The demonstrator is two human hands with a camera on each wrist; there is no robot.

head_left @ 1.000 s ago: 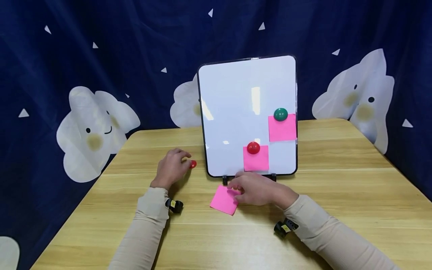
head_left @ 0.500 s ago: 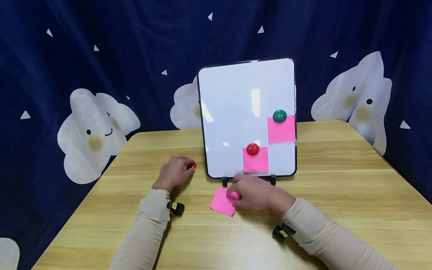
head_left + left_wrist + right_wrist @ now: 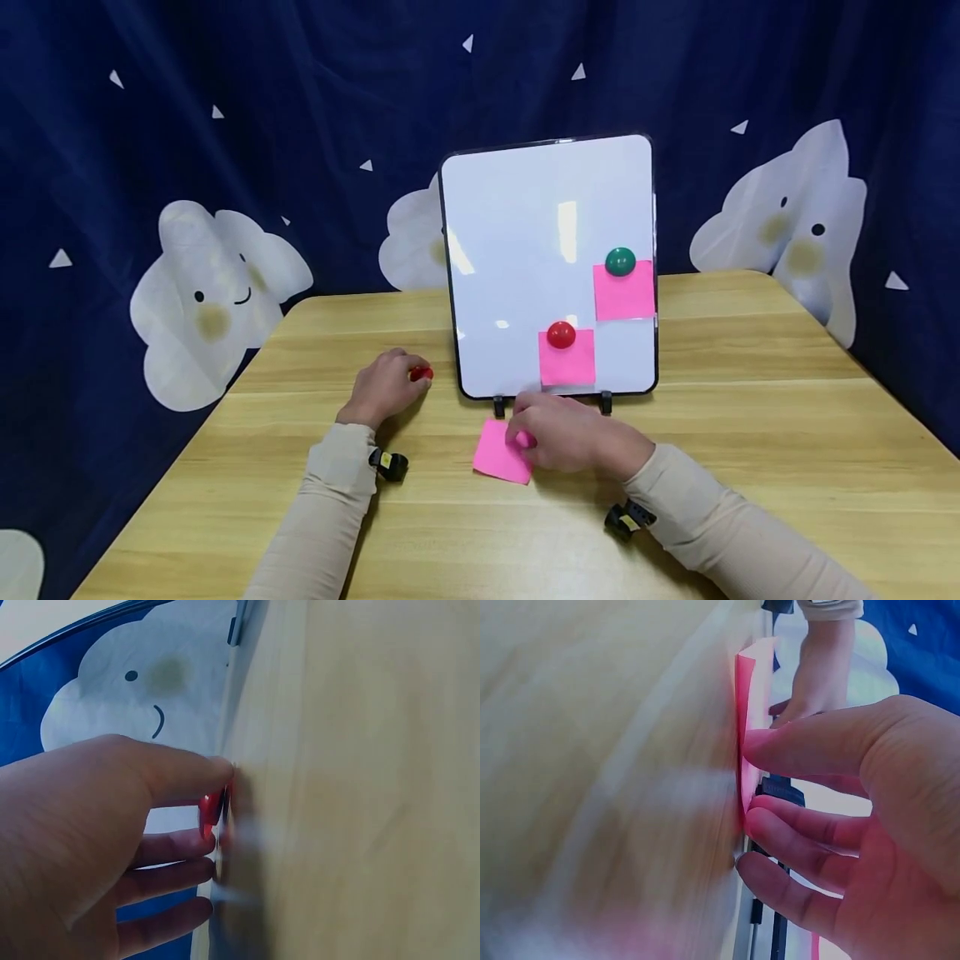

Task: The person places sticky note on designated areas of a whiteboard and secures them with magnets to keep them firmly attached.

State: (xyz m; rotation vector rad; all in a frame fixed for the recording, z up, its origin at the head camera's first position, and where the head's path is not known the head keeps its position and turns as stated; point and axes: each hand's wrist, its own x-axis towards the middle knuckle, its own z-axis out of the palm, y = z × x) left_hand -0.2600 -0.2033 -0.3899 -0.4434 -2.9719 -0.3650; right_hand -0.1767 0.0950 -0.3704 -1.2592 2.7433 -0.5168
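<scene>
Thumb and fingers of my left hand (image 3: 384, 387) pinch a round red magnet (image 3: 210, 814) at the tabletop, left of the whiteboard (image 3: 517, 250). In front of the board, my right hand (image 3: 567, 432) pinches the right edge of a pink sticky note (image 3: 497, 454). That note bends up between thumb and fingers in the right wrist view, and the fingers hide part of it. On the board, a green magnet (image 3: 620, 262) holds one pink note (image 3: 624, 293) near the right side. Lower down, a red magnet (image 3: 561, 335) holds another pink note (image 3: 567, 364).
The whiteboard stands on small black feet (image 3: 499, 406) on the wooden table (image 3: 465, 533). Behind the table hangs a dark blue curtain (image 3: 315, 100) with white clouds. A small black camera sits on each wrist.
My left hand has closed its fingers on the red magnet and tipped it. My right fingers have gripped the loose pink note, which has turned and shifted slightly right.
</scene>
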